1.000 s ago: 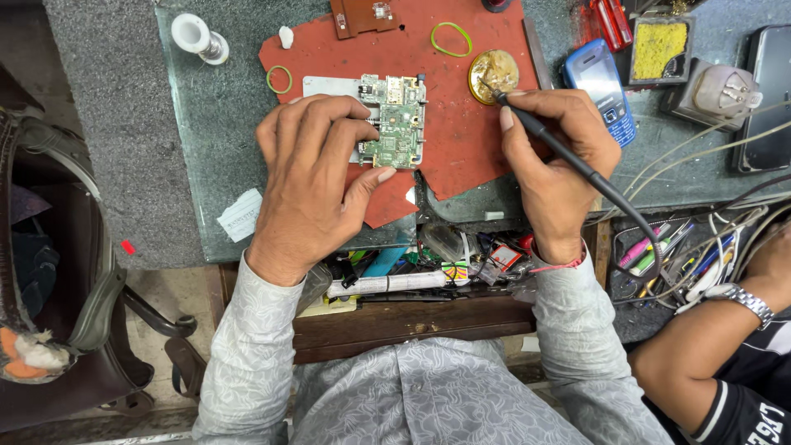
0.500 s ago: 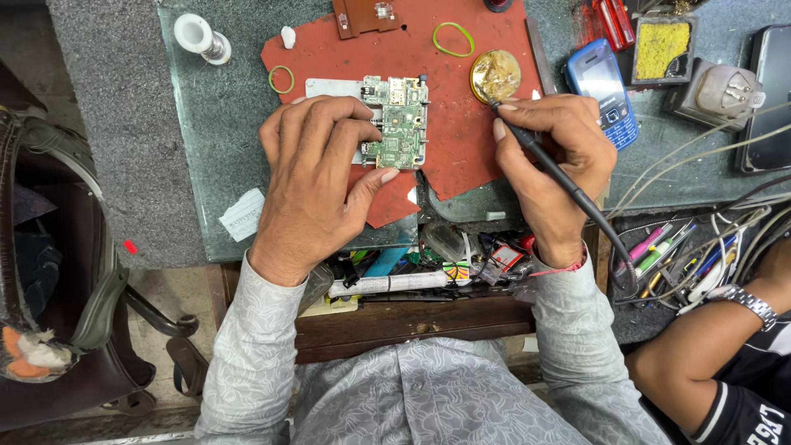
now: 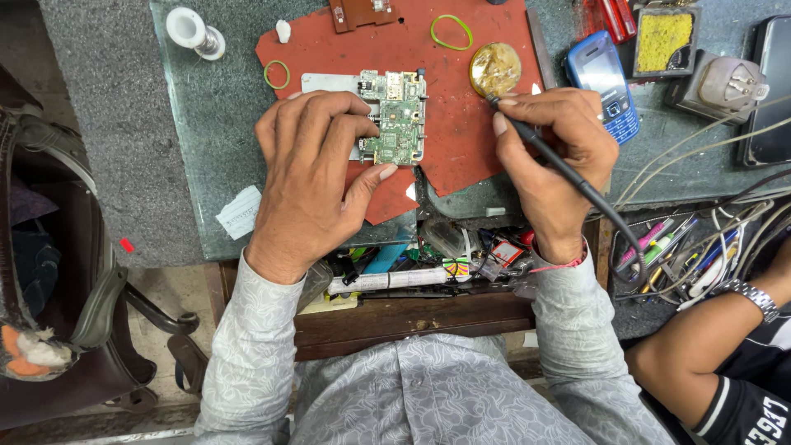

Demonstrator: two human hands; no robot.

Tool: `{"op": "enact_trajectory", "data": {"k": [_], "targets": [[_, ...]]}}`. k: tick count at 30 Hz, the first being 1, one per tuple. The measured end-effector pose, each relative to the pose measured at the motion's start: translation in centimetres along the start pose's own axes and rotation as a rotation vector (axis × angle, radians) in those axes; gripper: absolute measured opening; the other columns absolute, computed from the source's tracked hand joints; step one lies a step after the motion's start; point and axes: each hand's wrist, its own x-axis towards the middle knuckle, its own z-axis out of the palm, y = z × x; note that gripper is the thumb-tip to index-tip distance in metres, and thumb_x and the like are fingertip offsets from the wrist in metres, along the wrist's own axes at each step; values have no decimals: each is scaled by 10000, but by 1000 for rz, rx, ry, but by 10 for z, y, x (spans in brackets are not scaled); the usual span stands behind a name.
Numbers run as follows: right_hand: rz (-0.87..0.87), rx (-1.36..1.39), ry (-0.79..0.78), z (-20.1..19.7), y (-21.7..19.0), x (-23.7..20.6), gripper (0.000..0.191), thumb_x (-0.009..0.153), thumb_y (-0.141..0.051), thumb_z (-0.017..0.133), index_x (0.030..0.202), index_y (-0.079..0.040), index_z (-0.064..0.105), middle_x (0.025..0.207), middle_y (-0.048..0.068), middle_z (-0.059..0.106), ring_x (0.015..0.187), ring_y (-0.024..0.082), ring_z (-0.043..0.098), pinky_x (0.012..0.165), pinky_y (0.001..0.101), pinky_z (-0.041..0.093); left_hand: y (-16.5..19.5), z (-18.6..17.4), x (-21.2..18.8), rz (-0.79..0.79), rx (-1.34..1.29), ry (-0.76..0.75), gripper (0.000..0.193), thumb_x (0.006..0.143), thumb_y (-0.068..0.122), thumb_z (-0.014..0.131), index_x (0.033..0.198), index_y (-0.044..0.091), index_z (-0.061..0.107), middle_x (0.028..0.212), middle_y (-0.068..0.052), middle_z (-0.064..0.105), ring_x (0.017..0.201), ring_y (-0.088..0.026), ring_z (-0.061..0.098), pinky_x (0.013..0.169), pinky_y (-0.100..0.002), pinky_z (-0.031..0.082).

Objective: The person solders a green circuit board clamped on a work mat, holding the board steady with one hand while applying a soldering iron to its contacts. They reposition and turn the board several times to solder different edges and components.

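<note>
A green circuit board [image 3: 399, 118] lies on a red mat [image 3: 461, 132] on the glass bench top. My left hand [image 3: 317, 169] presses on the board's left side, fingers spread over it. My right hand [image 3: 554, 152] grips a black soldering iron [image 3: 550, 159] like a pen. Its tip points up-left toward a round brass tin of flux [image 3: 495, 69], just below the tin's rim. The iron's cable runs down to the right.
A blue keypad phone [image 3: 604, 72] lies right of the tin, with a yellow sponge tray [image 3: 663, 36] and a plug adapter [image 3: 725, 82] beyond. Green rubber bands [image 3: 451, 31] lie on the mat. An open drawer [image 3: 428, 264] holds tools. Another person's arm with a wristwatch [image 3: 746, 298] is at lower right.
My right hand has carried the soldering iron up and left, so its tip now sits close to the brass tin. My left hand stays on the board.
</note>
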Motion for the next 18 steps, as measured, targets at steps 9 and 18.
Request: {"op": "enact_trajectory", "data": {"k": [9, 18], "targets": [[8, 28, 21, 1, 2, -2, 107, 980, 70, 793, 1048, 4, 745, 1066, 89, 753, 1035, 171, 645, 956, 270, 494, -2, 0, -1, 16, -11, -1, 375, 947, 311, 814, 1164, 64, 634, 1296, -55, 556, 1302, -292, 474, 1170, -497, 286], [44, 31, 44, 1, 4, -4, 100, 991, 71, 790, 1054, 9, 743, 1057, 87, 739, 1016, 165, 630, 917, 260, 495, -2, 2, -1, 13, -16, -2, 375, 950, 323, 820, 1161, 71, 639, 1300, -47, 559, 1308, -281, 477, 1165, -492, 283]]}}
